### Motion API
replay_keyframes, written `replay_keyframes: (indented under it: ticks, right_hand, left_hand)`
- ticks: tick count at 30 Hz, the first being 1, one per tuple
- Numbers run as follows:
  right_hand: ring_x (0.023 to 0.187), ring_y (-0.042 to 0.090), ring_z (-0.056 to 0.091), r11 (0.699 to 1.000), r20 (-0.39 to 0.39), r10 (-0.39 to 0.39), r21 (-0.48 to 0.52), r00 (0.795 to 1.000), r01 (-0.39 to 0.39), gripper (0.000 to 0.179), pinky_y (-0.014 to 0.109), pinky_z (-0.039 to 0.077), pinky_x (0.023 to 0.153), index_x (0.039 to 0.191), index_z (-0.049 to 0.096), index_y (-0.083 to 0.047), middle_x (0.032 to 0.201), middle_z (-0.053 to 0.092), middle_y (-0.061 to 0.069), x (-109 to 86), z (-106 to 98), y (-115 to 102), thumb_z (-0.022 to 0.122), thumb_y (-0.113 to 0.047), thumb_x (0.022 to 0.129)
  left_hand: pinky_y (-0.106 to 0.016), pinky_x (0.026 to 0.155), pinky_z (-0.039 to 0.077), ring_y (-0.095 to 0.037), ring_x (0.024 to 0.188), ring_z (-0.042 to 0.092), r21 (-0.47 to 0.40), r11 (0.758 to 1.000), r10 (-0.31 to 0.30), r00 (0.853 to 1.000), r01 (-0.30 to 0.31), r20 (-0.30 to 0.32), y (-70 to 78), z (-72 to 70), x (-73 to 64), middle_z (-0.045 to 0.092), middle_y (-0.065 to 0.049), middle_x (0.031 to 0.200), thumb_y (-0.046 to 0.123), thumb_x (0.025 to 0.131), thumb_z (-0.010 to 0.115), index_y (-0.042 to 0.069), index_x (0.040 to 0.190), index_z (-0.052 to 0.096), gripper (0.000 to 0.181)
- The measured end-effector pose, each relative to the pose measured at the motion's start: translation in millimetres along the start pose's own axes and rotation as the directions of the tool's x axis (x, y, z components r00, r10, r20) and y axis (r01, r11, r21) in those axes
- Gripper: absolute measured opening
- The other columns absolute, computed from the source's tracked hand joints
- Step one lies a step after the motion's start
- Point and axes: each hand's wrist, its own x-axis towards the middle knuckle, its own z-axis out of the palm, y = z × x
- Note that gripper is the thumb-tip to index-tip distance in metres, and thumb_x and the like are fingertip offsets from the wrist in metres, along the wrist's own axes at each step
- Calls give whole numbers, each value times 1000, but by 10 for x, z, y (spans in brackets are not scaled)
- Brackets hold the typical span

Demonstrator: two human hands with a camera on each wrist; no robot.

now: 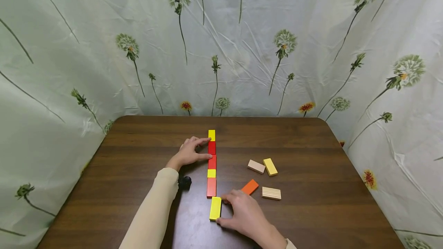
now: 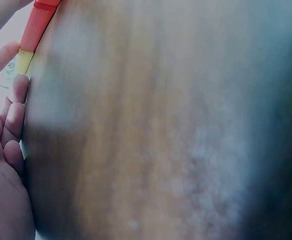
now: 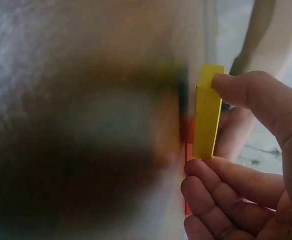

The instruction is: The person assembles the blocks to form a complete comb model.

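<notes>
A straight row of small blocks runs away from me along the table: a yellow block [image 1: 212, 134] at the far end, then a red block [image 1: 212, 148], another red block [image 1: 212, 162], a short yellow block [image 1: 211, 173] and a red block [image 1: 211, 187] nearest. My left hand [image 1: 188, 151] touches the far part of the row from the left, index finger and thumb extended and spread apart. Just before the near end, my right hand [image 1: 246, 212] pinches a yellow block [image 3: 207, 117] by its two ends, between thumb and fingers.
Right of the row lie a pale wooden block [image 1: 256, 166], a yellow block [image 1: 270, 167], an orange block [image 1: 250, 187] and a striped wooden block [image 1: 271, 193]. A small black object [image 1: 185, 182] is beside the left wrist. Behind the brown table [image 1: 294, 137] hangs a flowered curtain [image 1: 242, 49].
</notes>
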Motion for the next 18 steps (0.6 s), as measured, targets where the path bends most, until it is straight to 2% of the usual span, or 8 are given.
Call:
replay_keyframes:
  ticks: [6, 18]
  right_hand:
    - [87, 4, 59, 999, 51, 5, -49, 999, -2, 53, 28, 57, 78, 115, 81, -11, 96, 70, -7, 42, 32, -27, 94, -45, 77]
    - [86, 6, 59, 992, 48, -46, -114, 998, 52, 55, 28, 57, 81, 119, 81, -10, 96, 70, -5, 45, 76, -72, 93, -46, 80]
  left_hand:
    - [-57, 108, 42, -30, 130, 47, -4, 1000, 1, 1000, -1, 0, -1, -2, 3, 60, -9, 138, 52, 88, 85, 30, 158, 56, 79]
    - [-58, 109, 42, -31, 132, 46, -3, 1000, -12, 1000, 12, 3, 1, -1, -13, 58, -10, 140, 52, 88, 84, 31, 158, 55, 78]
